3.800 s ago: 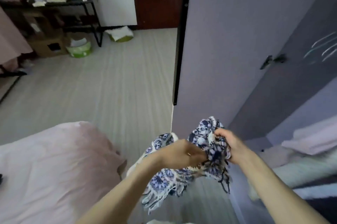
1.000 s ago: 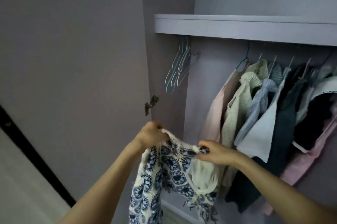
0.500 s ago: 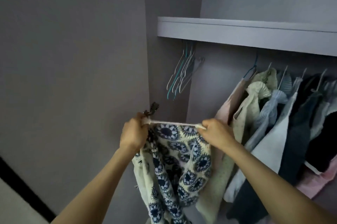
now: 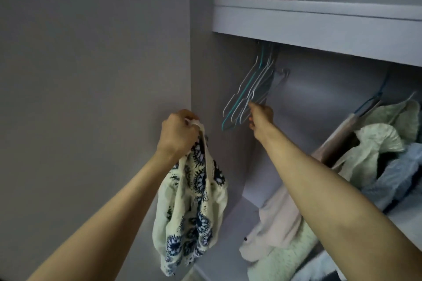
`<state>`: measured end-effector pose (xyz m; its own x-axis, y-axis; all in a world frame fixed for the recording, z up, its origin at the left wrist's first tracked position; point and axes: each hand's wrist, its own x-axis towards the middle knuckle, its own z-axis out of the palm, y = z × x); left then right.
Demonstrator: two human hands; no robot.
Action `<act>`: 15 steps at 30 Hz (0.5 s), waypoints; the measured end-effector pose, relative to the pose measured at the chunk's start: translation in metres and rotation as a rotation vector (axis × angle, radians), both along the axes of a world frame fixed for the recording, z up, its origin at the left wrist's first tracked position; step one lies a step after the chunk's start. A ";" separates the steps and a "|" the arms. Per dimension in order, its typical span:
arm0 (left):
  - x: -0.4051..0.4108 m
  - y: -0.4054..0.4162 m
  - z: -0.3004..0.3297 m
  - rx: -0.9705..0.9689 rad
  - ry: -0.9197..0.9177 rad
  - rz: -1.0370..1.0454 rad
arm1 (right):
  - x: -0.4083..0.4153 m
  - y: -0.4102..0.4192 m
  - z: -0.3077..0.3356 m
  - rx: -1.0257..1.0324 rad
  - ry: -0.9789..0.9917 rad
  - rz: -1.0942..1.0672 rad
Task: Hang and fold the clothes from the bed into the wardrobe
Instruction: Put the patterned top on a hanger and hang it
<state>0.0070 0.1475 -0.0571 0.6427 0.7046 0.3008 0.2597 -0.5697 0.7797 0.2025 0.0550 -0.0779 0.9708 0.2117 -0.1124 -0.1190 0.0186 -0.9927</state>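
Note:
A cream garment with a blue flower print hangs from my left hand, which grips its white strap at the top, in front of the open wardrobe's left side. My right hand is raised inside the wardrobe at the lower end of a bunch of empty wire hangers, white and teal, that hang under the shelf. Its fingers curl around the bottom of one hanger.
A grey shelf spans the wardrobe above the hangers. Several hung clothes fill the right side, with pale folded items below them. The open wardrobe door stands flat at the left.
My right hand has let go of the garment's strap and reached up to the empty hangers. The garment now hangs from my left hand alone.

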 end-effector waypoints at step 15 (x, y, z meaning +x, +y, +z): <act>0.009 0.016 0.003 -0.228 0.099 -0.030 | 0.025 -0.005 0.010 0.162 0.040 0.113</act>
